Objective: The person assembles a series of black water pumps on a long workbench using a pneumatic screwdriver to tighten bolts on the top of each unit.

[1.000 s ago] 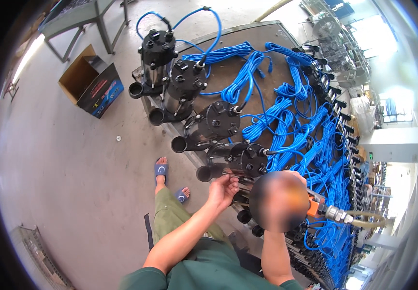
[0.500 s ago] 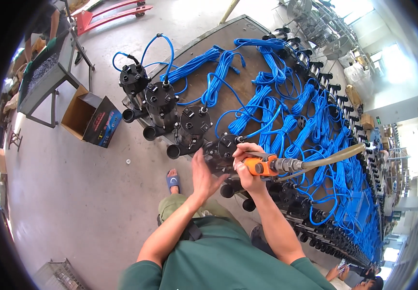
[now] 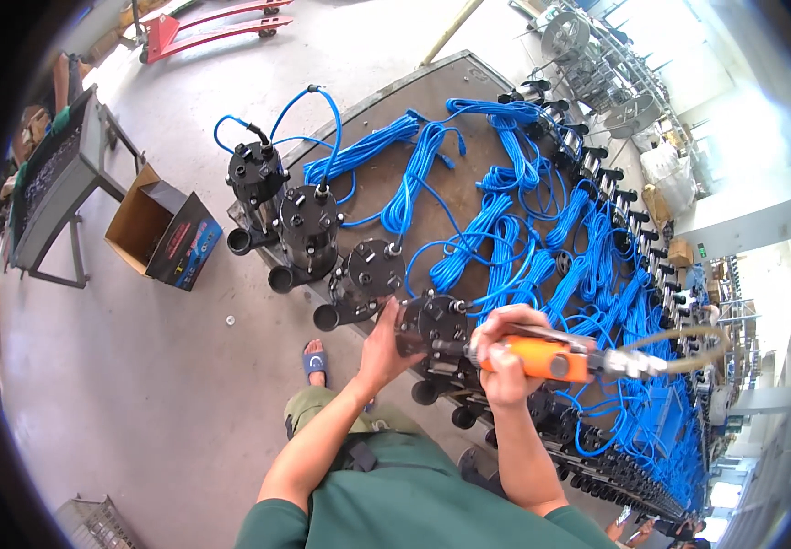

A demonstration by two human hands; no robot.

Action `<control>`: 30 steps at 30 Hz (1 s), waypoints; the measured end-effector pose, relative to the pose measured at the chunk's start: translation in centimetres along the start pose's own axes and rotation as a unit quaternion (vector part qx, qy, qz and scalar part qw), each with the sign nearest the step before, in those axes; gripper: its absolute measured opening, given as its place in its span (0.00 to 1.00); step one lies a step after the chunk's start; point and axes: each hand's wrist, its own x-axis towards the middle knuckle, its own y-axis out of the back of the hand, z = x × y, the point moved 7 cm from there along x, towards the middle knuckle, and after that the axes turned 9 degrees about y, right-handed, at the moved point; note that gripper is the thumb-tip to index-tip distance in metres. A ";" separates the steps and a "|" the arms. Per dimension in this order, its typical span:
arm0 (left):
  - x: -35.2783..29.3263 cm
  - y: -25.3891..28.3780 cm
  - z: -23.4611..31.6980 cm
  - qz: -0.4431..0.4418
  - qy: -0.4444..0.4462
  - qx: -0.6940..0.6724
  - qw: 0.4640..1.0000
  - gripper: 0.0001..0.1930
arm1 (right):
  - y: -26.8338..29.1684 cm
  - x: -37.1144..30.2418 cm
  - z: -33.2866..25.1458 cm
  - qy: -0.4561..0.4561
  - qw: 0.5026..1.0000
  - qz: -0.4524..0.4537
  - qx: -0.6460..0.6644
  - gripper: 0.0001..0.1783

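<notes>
- Orange tool: blurred, its hose coupling smeared.
- Left hand: fingertips indistinct against the black cylinders.
- Wire crate: cut off by the lower edge.
- Red pallet truck: cut off above.

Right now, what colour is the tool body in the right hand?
The tool body is orange, clearest in the head view.

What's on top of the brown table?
Blue cable coils, with black-capped pump-like units along its edges. The tabletop under the coils and behind the right hand can't be seen.
</notes>
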 end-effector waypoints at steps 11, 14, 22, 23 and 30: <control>0.7 -0.4 -0.1 -0.059 0.004 -0.003 0.998 0.57 | 0.2 3.7 10.3 0.003 0.993 0.007 -0.114 0.14; 0.6 -0.3 -0.3 -0.044 -0.009 0.004 0.999 0.56 | -1.0 4.7 9.7 0.030 0.984 -0.005 -0.176 0.19; 0.0 0.6 0.2 0.034 -0.046 0.003 0.998 0.51 | -3.8 -1.1 7.0 -0.021 0.989 -0.110 -0.093 0.15; 0.0 0.4 0.3 0.020 -0.033 -0.006 0.999 0.52 | -3.6 -1.5 7.1 0.021 0.989 -0.119 -0.082 0.14; -0.1 -2.6 -2.4 -0.005 -0.042 0.042 0.998 0.44 | -3.4 -0.4 7.1 0.006 0.997 -0.026 -0.070 0.11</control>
